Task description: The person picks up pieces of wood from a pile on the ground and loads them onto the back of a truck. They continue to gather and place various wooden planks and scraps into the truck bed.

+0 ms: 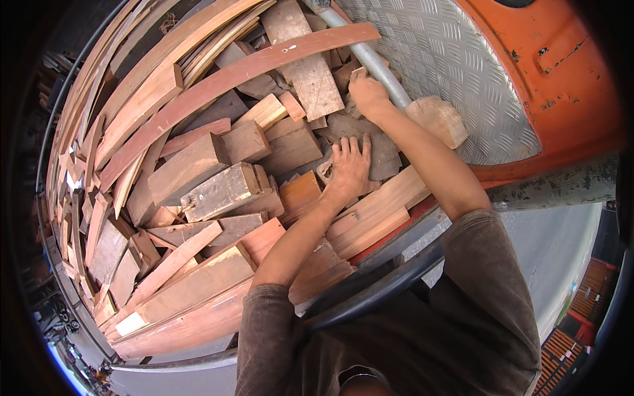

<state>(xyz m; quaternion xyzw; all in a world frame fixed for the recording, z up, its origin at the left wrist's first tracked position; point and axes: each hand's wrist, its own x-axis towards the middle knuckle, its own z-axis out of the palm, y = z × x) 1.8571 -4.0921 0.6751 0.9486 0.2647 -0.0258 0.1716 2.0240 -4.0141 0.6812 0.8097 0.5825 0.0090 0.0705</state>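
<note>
Offcuts of reddish timber [198, 165] fill a truck bed [165, 369], long curved planks [224, 79] heaped over short blocks. Beside this heap a grey metal pipe [370, 59] runs along orange chequer-plated bodywork [462, 79]; the right hand [370, 96] is closed around it, seemingly for balance. The left hand [349, 168] lies spread flat on a dark block [380, 155] near the pipe, hemmed in by neighbouring blocks.

Your two bare forearms, your left hand [349, 168] and right hand [370, 94] ungloved, no rings or watch in view, your loose brown-grey top, its soft creased sleeves ending near the elbows
</note>
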